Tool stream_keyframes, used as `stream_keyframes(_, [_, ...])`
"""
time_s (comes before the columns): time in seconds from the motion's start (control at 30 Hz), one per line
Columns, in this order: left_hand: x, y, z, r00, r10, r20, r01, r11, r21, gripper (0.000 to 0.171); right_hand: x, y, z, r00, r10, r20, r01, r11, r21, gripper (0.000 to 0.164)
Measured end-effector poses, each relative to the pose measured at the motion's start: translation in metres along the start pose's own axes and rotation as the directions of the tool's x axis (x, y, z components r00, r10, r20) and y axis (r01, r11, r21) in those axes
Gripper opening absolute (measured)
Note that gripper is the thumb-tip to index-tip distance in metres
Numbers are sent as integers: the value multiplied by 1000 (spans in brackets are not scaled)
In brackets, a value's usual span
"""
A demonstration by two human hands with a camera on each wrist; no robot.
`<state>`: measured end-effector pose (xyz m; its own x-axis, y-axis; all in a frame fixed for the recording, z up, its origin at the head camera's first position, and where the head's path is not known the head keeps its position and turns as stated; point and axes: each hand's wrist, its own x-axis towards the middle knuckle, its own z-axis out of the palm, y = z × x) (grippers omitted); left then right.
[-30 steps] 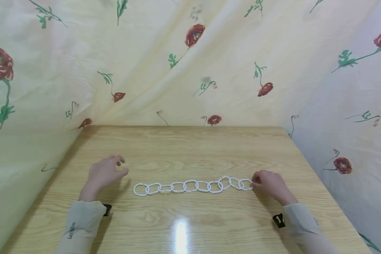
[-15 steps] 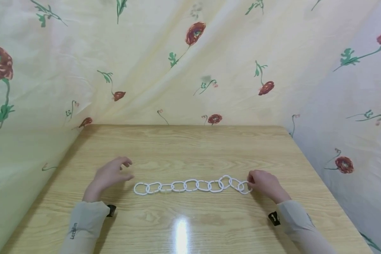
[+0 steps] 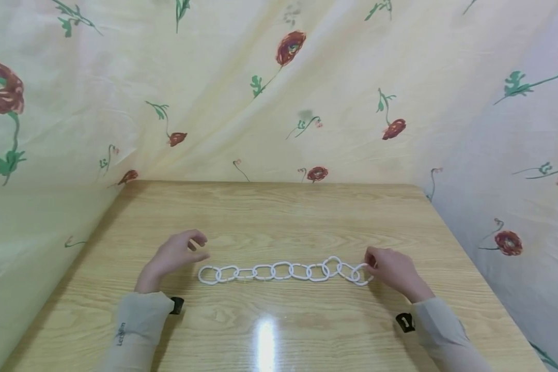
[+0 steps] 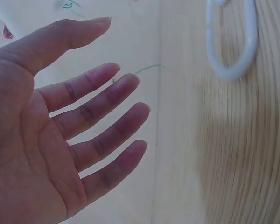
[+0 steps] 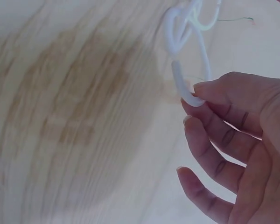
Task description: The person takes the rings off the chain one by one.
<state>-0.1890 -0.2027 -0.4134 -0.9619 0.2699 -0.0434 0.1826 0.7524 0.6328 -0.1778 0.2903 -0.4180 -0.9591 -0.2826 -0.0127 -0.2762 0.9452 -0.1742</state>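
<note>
A chain of several white oval links (image 3: 282, 270) stretches from left to right across the wooden table. My right hand (image 3: 392, 268) pinches its rightmost link between thumb and index finger. In the right wrist view that end link (image 5: 181, 84) shows a gap in its ring, and the other fingers are loosely bent beneath. Above the chain's left end hovers my left hand (image 3: 176, 253), holding nothing. The left wrist view shows the fingers (image 4: 107, 126) spread and relaxed, apart from the leftmost link (image 4: 231, 72).
The wooden table (image 3: 279, 217) meets a floral cloth (image 3: 223, 77) at its back and sides. A glare spot (image 3: 266, 341) shines near the front. Dark wrist devices sit at the left cuff (image 3: 176, 305) and the right cuff (image 3: 405, 322).
My left hand has moved right, toward the chain's left end. My right hand, still pinching the rightmost link, has shifted slightly, and that link now stands more tilted.
</note>
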Motion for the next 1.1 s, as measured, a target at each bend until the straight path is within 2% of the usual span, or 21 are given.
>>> stream_keyframes(0.17, [6,8,8,999,34,6,-33,999,-33,33,-5,-1,-3,999,-20,-40,20,1000,-5,9])
stream_keyframes(0.47, [15,24,24,998,50,38,-45,992,-114,36,-15,-10,-12,989,-66,-133,60,997,-51,8])
stream_keyframes(0.77, [23,41,36,990,123,71,-113,986,-125,41,-17,-23,-23,962,-153,-228,133,986,-101,10])
stream_keyframes(1.1, [34,63,51,973,214,83,-190,954,-231,43,-17,-33,-31,935,-202,-290,179,978,-103,13])
